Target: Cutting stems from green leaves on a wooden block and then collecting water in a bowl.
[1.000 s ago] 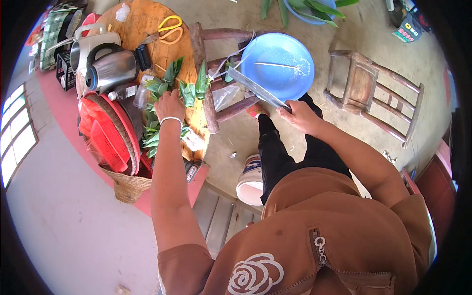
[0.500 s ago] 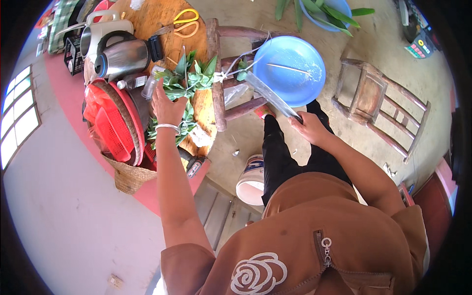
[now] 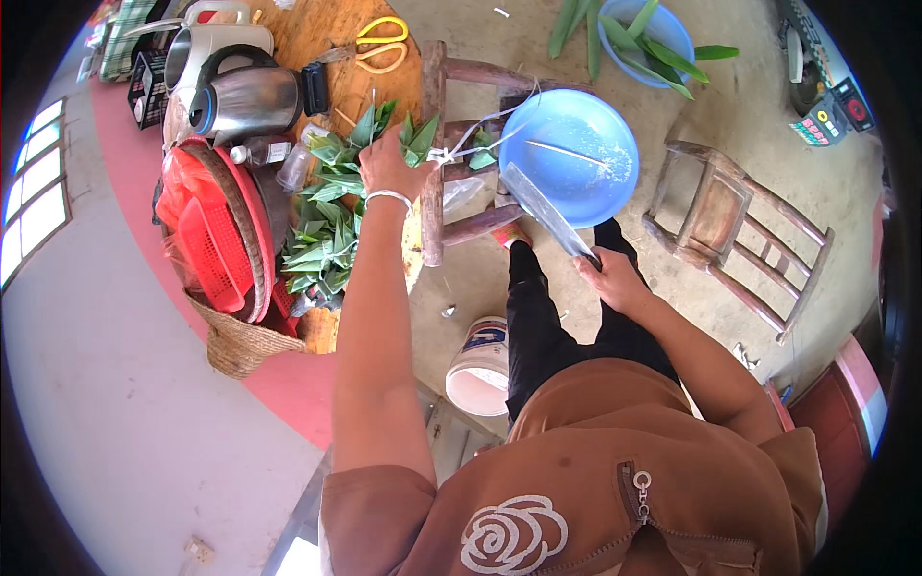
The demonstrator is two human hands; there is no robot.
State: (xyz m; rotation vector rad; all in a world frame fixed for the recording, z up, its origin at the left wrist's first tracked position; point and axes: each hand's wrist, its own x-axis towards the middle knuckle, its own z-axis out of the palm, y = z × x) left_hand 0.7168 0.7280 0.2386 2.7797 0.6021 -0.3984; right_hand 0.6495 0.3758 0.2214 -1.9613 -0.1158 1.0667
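My left hand (image 3: 394, 171), with a pale bangle at its wrist, reaches over the wooden table. Its thumb stands apart from the fingers, whose tips go partly out of sight among green leaf-wrapped bundles (image 3: 327, 240). I see nothing held in it. Low in front of me, my right hand (image 3: 611, 280) is closed round the handle of a broad-bladed kitchen knife (image 3: 545, 209). The blade points up and left, beside a blue basin (image 3: 615, 192). A thin pale stick (image 3: 567, 154) and white grains lie in the basin. White string (image 3: 485, 142) is tied to the wooden chair (image 3: 434, 192).
Yellow-handled scissors (image 3: 384, 46), a steel kettle (image 3: 254, 101) and a red basket (image 3: 216, 254) stand around the table. A white bucket (image 3: 478, 370) sits by my legs. Another wooden chair (image 3: 715, 206) is at right, and a basin of long leaves (image 3: 629, 62) lies beyond.
My left hand has moved right across the leaf bundles, toward the chair. The knife stays in my right hand, beside the basin. The whole view has shifted slightly.
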